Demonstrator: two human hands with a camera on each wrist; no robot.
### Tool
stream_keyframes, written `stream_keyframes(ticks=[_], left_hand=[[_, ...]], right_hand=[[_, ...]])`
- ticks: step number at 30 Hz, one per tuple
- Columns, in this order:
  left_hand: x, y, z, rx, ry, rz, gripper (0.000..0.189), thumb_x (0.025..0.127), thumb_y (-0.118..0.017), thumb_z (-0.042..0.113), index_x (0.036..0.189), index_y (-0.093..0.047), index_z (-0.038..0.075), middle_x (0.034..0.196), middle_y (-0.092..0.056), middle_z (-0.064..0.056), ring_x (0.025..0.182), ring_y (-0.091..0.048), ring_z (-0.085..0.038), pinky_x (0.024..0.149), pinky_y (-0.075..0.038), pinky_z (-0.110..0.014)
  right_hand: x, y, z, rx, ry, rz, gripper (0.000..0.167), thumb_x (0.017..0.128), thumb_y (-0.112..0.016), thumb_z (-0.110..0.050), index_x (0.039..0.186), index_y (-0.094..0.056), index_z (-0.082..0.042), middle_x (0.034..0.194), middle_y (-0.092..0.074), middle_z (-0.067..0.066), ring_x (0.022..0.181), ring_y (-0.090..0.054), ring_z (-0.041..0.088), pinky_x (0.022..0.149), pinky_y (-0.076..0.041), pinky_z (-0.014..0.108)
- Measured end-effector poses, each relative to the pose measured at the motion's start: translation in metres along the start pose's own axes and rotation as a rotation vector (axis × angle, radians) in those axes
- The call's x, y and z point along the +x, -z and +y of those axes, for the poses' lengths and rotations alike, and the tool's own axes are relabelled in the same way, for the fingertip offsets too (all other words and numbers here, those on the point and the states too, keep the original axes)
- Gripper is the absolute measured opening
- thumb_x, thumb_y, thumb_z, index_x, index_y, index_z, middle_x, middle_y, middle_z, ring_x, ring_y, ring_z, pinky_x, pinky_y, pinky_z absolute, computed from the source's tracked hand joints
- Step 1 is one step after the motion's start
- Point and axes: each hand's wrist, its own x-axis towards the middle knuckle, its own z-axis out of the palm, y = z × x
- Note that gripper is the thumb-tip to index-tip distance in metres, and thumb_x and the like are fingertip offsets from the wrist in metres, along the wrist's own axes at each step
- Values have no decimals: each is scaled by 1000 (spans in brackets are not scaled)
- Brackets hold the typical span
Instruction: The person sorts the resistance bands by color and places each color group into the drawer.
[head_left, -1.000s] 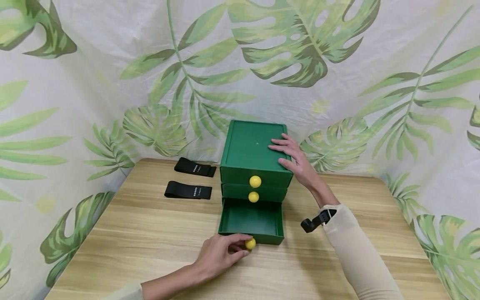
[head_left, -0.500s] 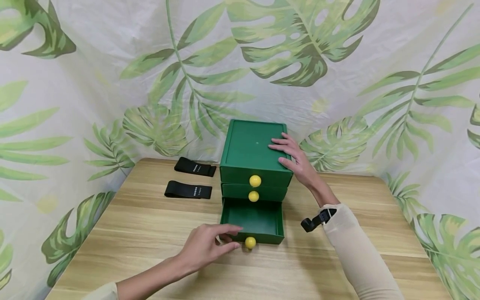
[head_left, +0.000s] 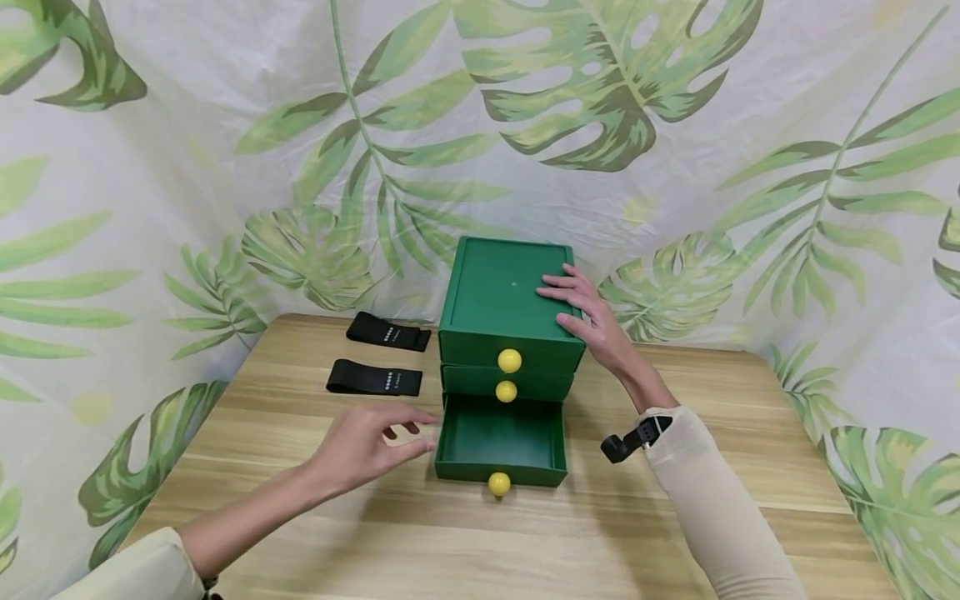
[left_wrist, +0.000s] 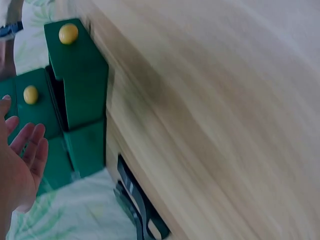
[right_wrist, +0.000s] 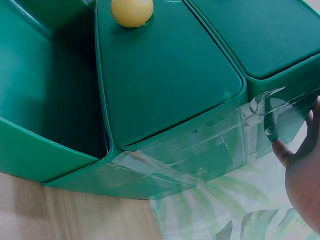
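Note:
A green drawer cabinet (head_left: pixel 517 292) with three drawers and round yellow knobs stands at the middle of the table. Its bottom drawer (head_left: pixel 501 437) is pulled out, and nothing lies inside; the upper two are closed. My right hand (head_left: pixel 592 321) rests on the cabinet's top right edge, fingers spread over the lid. In the right wrist view, clear tape (right_wrist: pixel 200 150) runs along the cabinet's side. Left of the open drawer, my left hand (head_left: pixel 371 442) holds nothing, its fingers loosely bent with the tips close to the drawer's side. The bottom knob (head_left: pixel 498 484) is free of any hand.
Two folded black bands (head_left: pixel 388 332) with white print lie to the left of the cabinet on the wooden table (head_left: pixel 480 550). A black strap (head_left: pixel 637 439) hangs at the right wrist. Leaf-patterned cloth (head_left: pixel 420 125) hangs behind and beside the table.
My left hand has let go of the bottom drawer's yellow knob and moved away to the left. The right hand and the open drawer have stayed in place.

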Motion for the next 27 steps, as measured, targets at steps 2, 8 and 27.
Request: stream_keyframes(ticks=[2, 8, 27], left_hand=[[1, 6, -7, 31, 1, 3, 25, 88, -89, 30, 110, -83, 21, 105, -81, 7, 84, -75, -9, 65, -62, -26], [4, 22, -34, 90, -34, 32, 28, 85, -91, 26, 111, -82, 21, 103, -80, 8, 83, -75, -11, 64, -61, -28], [20, 29, -117, 296, -19, -124, 46, 87, -89, 32, 130, -75, 20, 123, -76, -10, 104, -75, -31, 64, -58, -41]], right_hand=[[0, 0, 0, -5, -10, -2, 43, 103, -54, -5, 145, -63, -3, 159, -48, 17, 163, -14, 32, 130, -6, 61], [1, 0, 0, 1, -7, -5, 43, 104, -53, -8, 145, -63, -2, 159, -48, 18, 163, -13, 34, 130, -5, 61], [-1, 2, -1, -3, -20, -8, 43, 106, -53, -16, 146, -63, -4, 161, -47, 15, 163, -13, 30, 131, -5, 58]])
